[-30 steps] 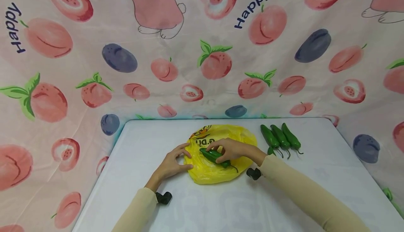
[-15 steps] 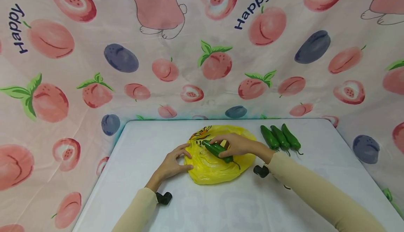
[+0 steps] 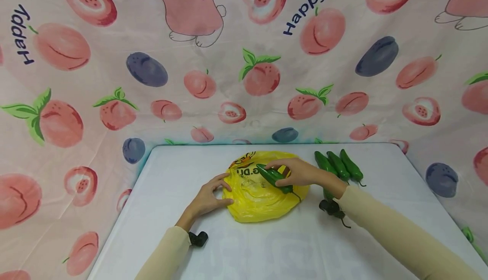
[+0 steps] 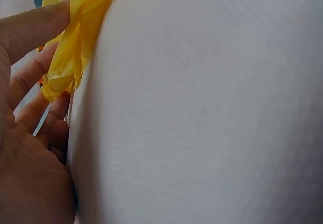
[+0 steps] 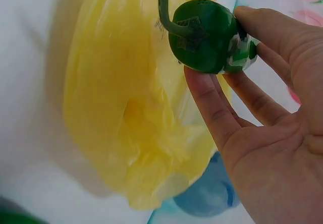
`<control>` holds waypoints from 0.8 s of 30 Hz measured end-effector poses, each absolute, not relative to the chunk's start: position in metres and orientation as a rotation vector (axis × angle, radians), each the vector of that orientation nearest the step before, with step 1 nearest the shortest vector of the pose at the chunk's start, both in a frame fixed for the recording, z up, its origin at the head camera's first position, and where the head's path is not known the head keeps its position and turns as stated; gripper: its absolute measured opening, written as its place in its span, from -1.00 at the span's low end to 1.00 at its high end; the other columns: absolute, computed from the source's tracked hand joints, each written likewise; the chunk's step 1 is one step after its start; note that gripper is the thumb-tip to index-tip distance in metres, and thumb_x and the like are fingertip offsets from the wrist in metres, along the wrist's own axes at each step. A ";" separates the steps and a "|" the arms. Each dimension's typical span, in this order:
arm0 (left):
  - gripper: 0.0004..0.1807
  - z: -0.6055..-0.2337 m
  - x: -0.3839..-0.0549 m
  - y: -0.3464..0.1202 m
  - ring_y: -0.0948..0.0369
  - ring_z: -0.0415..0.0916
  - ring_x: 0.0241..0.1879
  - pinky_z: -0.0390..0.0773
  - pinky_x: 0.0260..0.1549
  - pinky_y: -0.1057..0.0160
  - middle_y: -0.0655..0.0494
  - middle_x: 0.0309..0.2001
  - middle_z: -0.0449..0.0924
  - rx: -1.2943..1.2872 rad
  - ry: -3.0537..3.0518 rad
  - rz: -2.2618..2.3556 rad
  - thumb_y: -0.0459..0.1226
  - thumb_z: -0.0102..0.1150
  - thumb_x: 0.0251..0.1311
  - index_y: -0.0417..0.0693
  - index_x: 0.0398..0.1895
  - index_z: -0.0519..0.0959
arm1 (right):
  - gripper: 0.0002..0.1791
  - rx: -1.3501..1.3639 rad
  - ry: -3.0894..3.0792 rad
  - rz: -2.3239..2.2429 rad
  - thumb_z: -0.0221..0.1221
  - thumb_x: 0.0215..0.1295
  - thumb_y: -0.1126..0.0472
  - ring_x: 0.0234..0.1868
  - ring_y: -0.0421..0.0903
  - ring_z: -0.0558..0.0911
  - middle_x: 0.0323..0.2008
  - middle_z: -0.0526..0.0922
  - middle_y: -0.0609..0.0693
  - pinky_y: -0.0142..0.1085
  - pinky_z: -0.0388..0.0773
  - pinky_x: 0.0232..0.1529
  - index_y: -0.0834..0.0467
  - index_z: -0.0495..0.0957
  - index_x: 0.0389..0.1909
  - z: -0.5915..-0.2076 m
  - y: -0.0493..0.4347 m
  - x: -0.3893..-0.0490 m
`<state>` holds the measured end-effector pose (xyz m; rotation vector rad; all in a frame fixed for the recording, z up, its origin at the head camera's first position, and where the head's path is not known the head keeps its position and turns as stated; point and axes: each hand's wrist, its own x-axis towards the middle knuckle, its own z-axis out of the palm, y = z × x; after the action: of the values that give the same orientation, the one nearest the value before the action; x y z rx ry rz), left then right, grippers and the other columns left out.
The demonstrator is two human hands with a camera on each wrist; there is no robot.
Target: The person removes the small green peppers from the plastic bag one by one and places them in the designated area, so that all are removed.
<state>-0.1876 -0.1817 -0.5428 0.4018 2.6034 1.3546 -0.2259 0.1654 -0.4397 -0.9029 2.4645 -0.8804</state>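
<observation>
My right hand (image 3: pixel 297 172) grips a green chili pepper (image 3: pixel 272 176) between thumb and fingers, above the right part of a yellow plastic bag (image 3: pixel 253 206). In the right wrist view the pepper's stem end (image 5: pixel 194 37) faces the camera, with its curved stem pointing up. Dark printing shows on the bag, which lies crumpled on the table. At its left edge my left hand (image 3: pixel 206 197) holds the plastic, thumb and fingers curved about it and spread apart. The left wrist view shows a gathered fold of the bag (image 4: pixel 83 37) against the thumb and fingers.
Several more green chili peppers (image 3: pixel 351 165) lie in a row on the white table (image 3: pixel 267 250) to the right. Another is partly hidden under my right wrist. Fruit-patterned cloth (image 3: pixel 190 123) hangs behind the table and along both sides.
My right hand has moved right and slightly away from me over the bag, carrying the pepper. More of the bag's printing now shows. My left hand has stayed at the bag's edge.
</observation>
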 end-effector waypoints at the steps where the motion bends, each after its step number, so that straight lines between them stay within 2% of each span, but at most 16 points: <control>1: -0.70 -0.543 -0.188 -0.182 0.08 0.08 0.57 0.15 0.48 -0.17 0.38 0.50 0.28 0.402 2.602 1.359 -0.04 0.60 0.03 0.31 -0.24 0.64 | -0.40 -0.891 2.471 -0.883 0.41 0.30 0.14 0.06 0.02 0.63 0.28 0.57 0.04 -0.18 0.68 0.02 -0.05 0.52 0.35 -0.438 0.169 -0.225; 4: -0.70 -0.543 -0.188 -0.181 0.07 0.08 0.56 0.13 0.48 -0.22 0.38 0.50 0.28 0.399 2.603 1.362 -0.03 0.59 0.03 0.32 -0.24 0.64 | -0.40 -0.869 2.489 -0.885 0.41 0.30 0.13 -0.02 -0.01 0.65 0.27 0.57 0.07 -0.16 0.69 0.00 -0.05 0.51 0.36 -0.435 0.181 -0.224; 13: -0.71 -0.542 -0.189 -0.181 0.07 0.09 0.56 0.12 0.48 -0.24 0.39 0.50 0.29 0.412 2.602 1.366 -0.03 0.59 0.04 0.33 -0.24 0.63 | -0.41 -0.869 2.529 -0.897 0.39 0.33 0.11 -0.02 0.05 0.68 0.18 0.60 0.16 -0.08 0.70 0.00 0.03 0.49 0.36 -0.431 0.215 -0.220; 24: -0.70 -0.543 -0.188 -0.181 0.08 0.10 0.56 0.16 0.48 -0.19 0.37 0.50 0.28 0.408 2.608 1.352 -0.04 0.59 0.03 0.34 -0.24 0.63 | -0.38 -0.840 2.603 -0.957 0.40 0.31 0.10 -0.07 0.00 0.69 0.15 0.61 0.13 -0.11 0.71 -0.01 0.04 0.48 0.36 -0.430 0.253 -0.209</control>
<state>-0.1882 -0.1807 -0.5426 0.4084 2.6077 1.3517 -0.2091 0.2529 -0.4303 -0.8404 2.6035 -0.9569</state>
